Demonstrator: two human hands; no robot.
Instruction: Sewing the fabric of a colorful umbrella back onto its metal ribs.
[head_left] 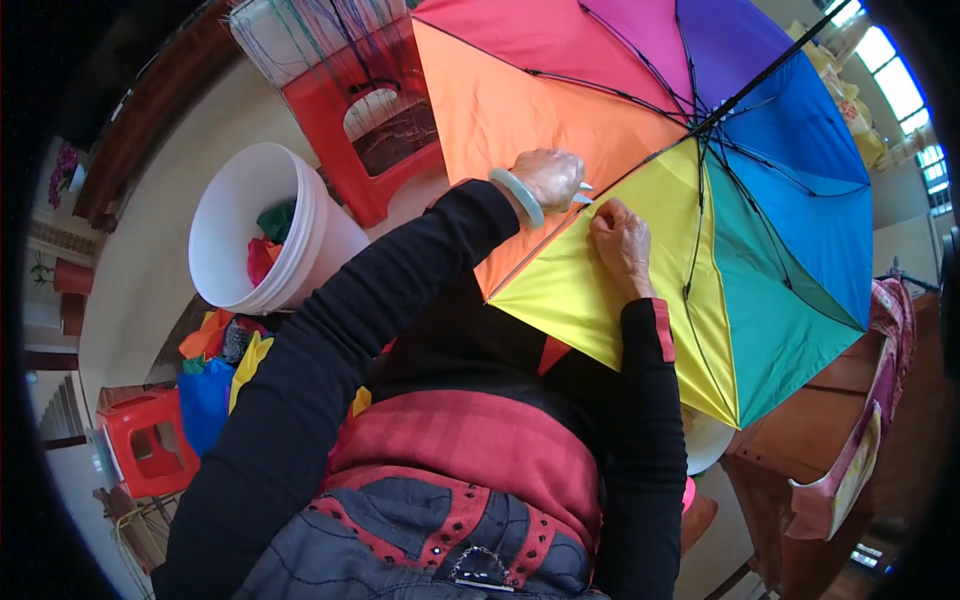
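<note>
The left hand (548,182) is curling its fingers around a pale thing (582,198); the right hand (622,245) is bending its fingers on the yellow panel (680,260), whether pinching I cannot tell. The open umbrella (670,200), rainbow-coloured, black-ribbed, is spreading before the person (460,440).

- No words, numbers, labels or signs could be read anywhere in the view.
- The yellow bag-like material (850,105) at the upper right bore small reddish marks (too blurred to tell whether they were letters or a pattern).
- The small plate (484,583) with a chain, low on the person's clothing (400,515), was too small for any lettering to be made out.
</note>
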